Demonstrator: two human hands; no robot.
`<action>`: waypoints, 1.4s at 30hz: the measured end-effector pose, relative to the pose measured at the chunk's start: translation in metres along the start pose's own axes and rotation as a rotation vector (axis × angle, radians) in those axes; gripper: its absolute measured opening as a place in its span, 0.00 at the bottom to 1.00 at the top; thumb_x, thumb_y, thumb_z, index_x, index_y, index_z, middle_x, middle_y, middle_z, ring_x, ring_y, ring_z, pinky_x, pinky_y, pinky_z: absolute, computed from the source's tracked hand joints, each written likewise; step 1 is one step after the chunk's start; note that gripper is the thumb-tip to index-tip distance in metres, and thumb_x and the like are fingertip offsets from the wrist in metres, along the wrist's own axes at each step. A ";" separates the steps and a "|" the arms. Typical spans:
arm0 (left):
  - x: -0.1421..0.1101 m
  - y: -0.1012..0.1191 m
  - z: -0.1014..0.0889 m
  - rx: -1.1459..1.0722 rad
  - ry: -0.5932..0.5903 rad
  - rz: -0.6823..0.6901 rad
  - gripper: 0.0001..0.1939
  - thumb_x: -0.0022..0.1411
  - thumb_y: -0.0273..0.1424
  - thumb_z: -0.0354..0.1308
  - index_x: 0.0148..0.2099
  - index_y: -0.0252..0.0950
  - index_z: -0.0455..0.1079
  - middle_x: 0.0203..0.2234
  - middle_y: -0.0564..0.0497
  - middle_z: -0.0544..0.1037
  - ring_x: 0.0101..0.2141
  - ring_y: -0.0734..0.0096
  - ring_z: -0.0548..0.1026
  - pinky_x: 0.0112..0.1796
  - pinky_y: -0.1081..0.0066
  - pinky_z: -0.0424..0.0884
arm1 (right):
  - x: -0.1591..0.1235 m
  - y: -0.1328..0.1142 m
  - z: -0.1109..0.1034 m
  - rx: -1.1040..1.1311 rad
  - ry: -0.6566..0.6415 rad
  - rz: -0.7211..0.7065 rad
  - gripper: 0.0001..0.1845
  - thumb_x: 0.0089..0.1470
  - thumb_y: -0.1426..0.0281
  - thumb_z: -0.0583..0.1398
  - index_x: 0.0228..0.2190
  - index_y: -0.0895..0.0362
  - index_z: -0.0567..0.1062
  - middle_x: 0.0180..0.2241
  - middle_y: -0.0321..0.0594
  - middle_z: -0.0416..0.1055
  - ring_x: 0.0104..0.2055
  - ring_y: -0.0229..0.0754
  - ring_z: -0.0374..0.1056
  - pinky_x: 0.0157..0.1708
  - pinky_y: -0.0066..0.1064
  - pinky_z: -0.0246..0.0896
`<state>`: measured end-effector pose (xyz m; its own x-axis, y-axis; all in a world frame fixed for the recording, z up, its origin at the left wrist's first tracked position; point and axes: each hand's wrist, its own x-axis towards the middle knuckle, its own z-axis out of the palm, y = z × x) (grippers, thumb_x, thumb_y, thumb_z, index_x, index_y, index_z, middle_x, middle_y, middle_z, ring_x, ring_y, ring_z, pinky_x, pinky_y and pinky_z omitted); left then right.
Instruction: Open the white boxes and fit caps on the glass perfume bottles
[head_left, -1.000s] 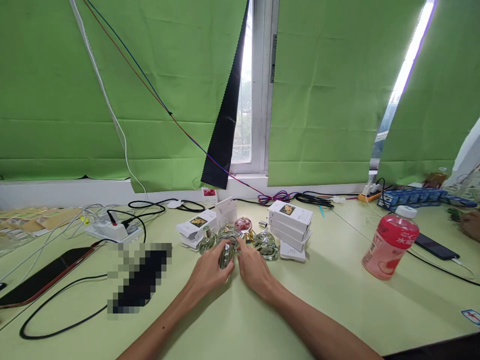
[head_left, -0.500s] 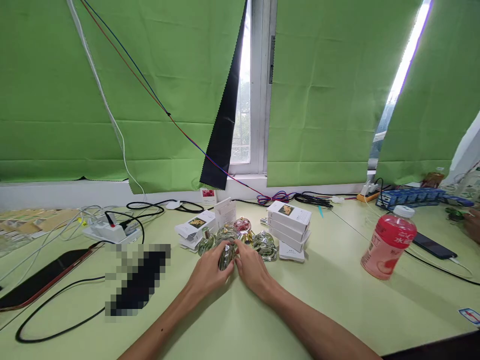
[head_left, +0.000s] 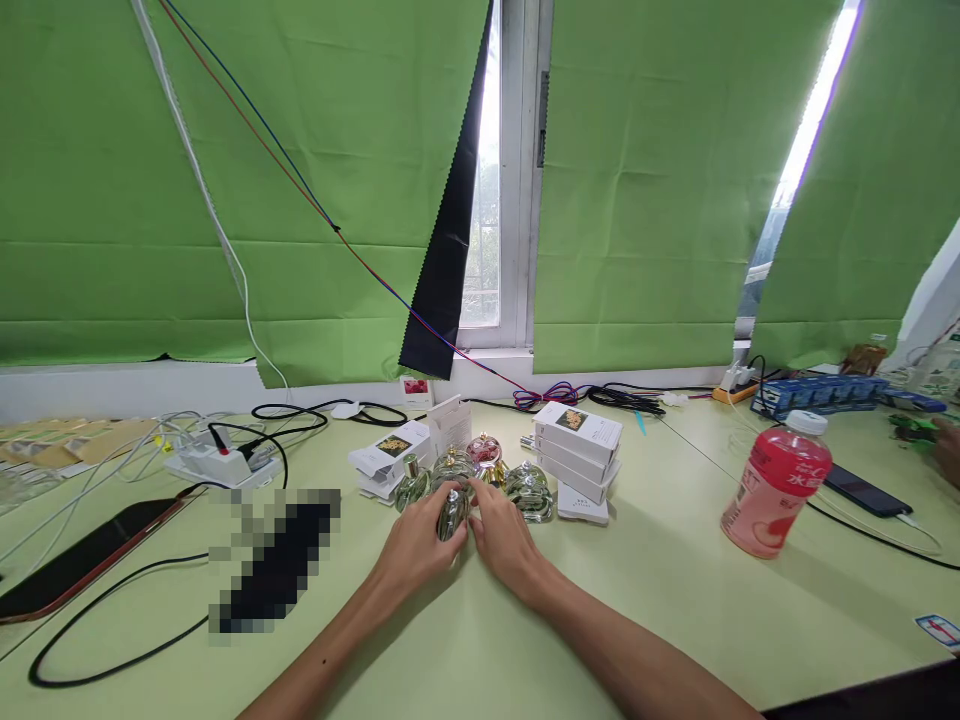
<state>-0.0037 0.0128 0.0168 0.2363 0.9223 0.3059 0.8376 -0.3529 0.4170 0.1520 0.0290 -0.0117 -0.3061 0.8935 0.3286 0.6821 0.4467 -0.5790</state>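
Glass bottles at the hands, from nearest to farthest. The left hand (head_left: pixel 420 543) has its thumb and fingers curled round one clear glass bottle (head_left: pixel 452 518), parted only by the bottle's thickness. The bottle's long axis stands roughly upright, silver cap uppermost, its narrow side toward the viewer. It lies within the left fingers and just left of the right fingertips; the left hand is thus the nearer. The right hand (head_left: pixel 508 535) is partly curled, thumb and forefinger close together; whether they grip anything cannot be told.

Just beyond the fingers, four further bottles are counted: one gold-topped bottle (head_left: pixel 453 464) behind the held one, one green-capped bottle (head_left: pixel 411 489) to its left, one wide bottle (head_left: pixel 530 492) right of the right fingertips, and one red bottle (head_left: pixel 486 452) behind them. Overlap makes five in all a minimum.

Beyond the right fingers, to their right, stands a stack of at least three white boxes (head_left: pixel 581 426), with one flat box (head_left: pixel 583 504) at its foot. Beyond the left fingers, to their left, lie at least two cartons (head_left: pixel 395 447). Well right of the fingers stands one pink drink bottle (head_left: pixel 780 490); farthest ahead is one window (head_left: pixel 484 235).
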 end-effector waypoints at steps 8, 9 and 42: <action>0.000 0.005 -0.003 0.142 0.008 -0.154 0.19 0.59 0.34 0.53 0.53 0.42 0.68 0.39 0.49 0.83 0.39 0.53 0.80 0.32 0.67 0.66 | 0.002 0.005 0.004 0.024 0.006 0.008 0.34 0.54 0.82 0.57 0.62 0.59 0.61 0.50 0.51 0.74 0.49 0.53 0.73 0.46 0.37 0.67; 0.000 0.004 -0.003 0.146 0.012 -0.163 0.19 0.60 0.34 0.53 0.53 0.42 0.68 0.38 0.49 0.83 0.39 0.53 0.80 0.32 0.68 0.66 | 0.002 0.006 0.005 0.028 0.013 0.003 0.34 0.54 0.82 0.58 0.62 0.59 0.61 0.50 0.51 0.74 0.49 0.53 0.74 0.46 0.37 0.67; -0.001 -0.006 0.010 -0.080 0.078 0.113 0.21 0.59 0.30 0.55 0.55 0.37 0.68 0.45 0.45 0.82 0.43 0.56 0.80 0.43 0.64 0.74 | 0.001 0.007 0.003 0.105 0.356 -0.233 0.13 0.63 0.79 0.52 0.42 0.57 0.75 0.40 0.46 0.71 0.39 0.46 0.73 0.39 0.33 0.69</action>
<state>-0.0041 0.0160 0.0051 0.2849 0.8621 0.4191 0.7652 -0.4679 0.4422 0.1544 0.0331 -0.0180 -0.1830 0.7044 0.6858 0.5449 0.6533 -0.5256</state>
